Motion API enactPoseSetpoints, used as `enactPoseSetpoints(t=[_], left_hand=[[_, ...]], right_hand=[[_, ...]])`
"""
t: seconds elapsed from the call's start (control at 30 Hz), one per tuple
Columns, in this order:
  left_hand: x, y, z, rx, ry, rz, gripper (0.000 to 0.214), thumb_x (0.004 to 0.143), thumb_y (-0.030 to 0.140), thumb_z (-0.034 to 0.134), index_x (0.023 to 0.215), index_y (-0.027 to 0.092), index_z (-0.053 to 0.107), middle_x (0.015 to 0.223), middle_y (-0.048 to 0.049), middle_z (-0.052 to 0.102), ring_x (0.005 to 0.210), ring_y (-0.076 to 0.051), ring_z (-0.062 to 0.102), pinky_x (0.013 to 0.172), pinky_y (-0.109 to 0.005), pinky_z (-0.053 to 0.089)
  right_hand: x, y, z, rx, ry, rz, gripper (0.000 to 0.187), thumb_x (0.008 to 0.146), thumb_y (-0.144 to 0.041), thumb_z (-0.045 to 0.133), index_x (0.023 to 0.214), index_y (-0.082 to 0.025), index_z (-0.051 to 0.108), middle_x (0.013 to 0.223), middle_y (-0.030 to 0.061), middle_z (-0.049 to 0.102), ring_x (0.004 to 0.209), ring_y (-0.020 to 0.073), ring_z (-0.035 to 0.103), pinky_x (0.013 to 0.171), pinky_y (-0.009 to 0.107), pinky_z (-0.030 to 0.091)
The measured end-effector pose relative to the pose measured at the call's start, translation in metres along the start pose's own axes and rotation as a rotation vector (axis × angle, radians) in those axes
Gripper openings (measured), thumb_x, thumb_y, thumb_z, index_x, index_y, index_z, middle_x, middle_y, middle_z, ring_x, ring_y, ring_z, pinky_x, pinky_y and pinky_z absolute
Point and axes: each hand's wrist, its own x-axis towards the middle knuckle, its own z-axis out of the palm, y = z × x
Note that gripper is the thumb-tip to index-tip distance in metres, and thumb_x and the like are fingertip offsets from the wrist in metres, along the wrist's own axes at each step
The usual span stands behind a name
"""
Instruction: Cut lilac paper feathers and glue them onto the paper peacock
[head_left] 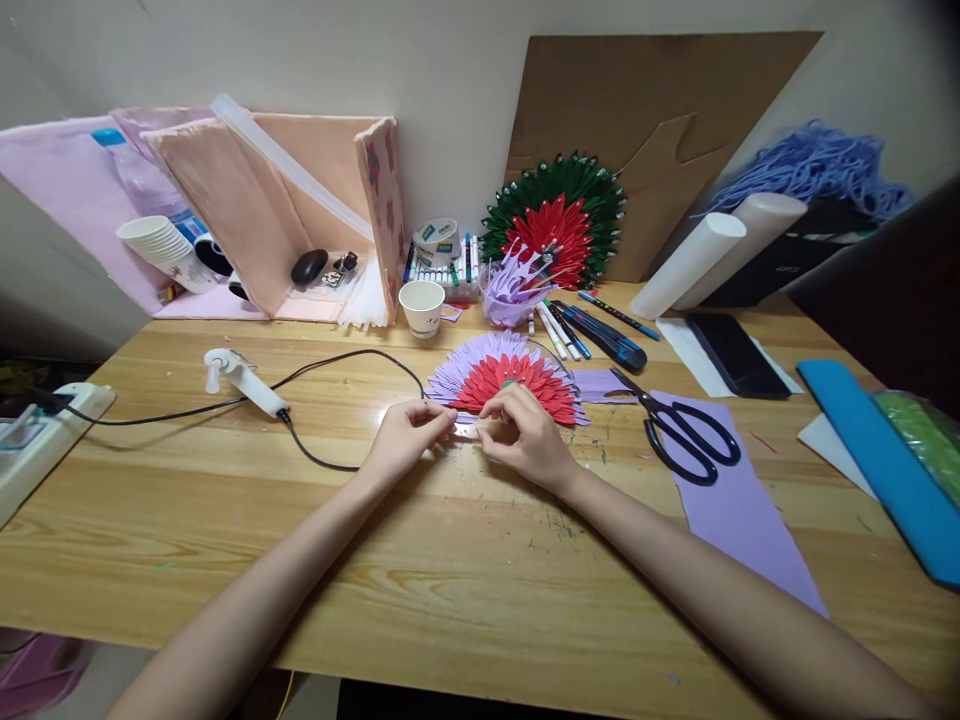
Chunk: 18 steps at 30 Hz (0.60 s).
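Observation:
My left hand (409, 432) and my right hand (529, 432) meet at the middle of the table, thumbs and forefingers pinched. A small pale piece (466, 431) stretches between the fingertips; its kind is too small to make out. Just beyond my fingers lies a fan-shaped paper flower (517, 378), with red petals in front of lilac ones, its front edge partly hidden by my hands. To the right, black-handled scissors (682, 432) rest across a lilac paper sheet (750, 530). Left of my hands is a white glue gun (247, 382) on its stand.
A paper cup (421, 308), a bowl of lilac cut pieces (511, 295), markers (559, 332) and a blue-black utility knife (604, 335) stand or lie behind the flower. A green-and-red flower (559, 222) leans against cardboard (652, 120). The glue gun's cord (360, 353) loops left of my hands.

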Motion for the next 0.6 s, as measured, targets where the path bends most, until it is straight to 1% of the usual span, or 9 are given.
enactPoseSetpoints(t=[0.23, 0.6], left_hand=[[-0.0012, 0.0, 0.0013, 0.005, -0.014, 0.007, 0.026, 0.068, 0.037, 0.065, 0.064, 0.011, 0.062, 0.056, -0.0001, 0.056, 0.047, -0.008, 0.049, 0.047, -0.019, 0.039], [-0.0006, -0.0052, 0.0009, 0.023, -0.03, 0.044, 0.026, 0.068, 0.038, 0.065, 0.067, 0.012, 0.063, 0.056, -0.0005, 0.057, 0.047, -0.009, 0.05, 0.049, -0.021, 0.04]], right_hand=[[-0.0004, 0.0003, 0.0006, -0.004, 0.011, -0.003, 0.013, 0.074, -0.016, 0.059, 0.084, -0.019, 0.052, 0.081, 0.0039, 0.054, 0.079, 0.0186, 0.048, 0.071, 0.031, 0.04], [-0.001, 0.0016, 0.0013, -0.001, -0.004, 0.011, 0.006, 0.076, -0.016, 0.056, 0.08, -0.019, 0.054, 0.076, 0.0031, 0.053, 0.075, 0.018, 0.047, 0.068, 0.031, 0.039]])
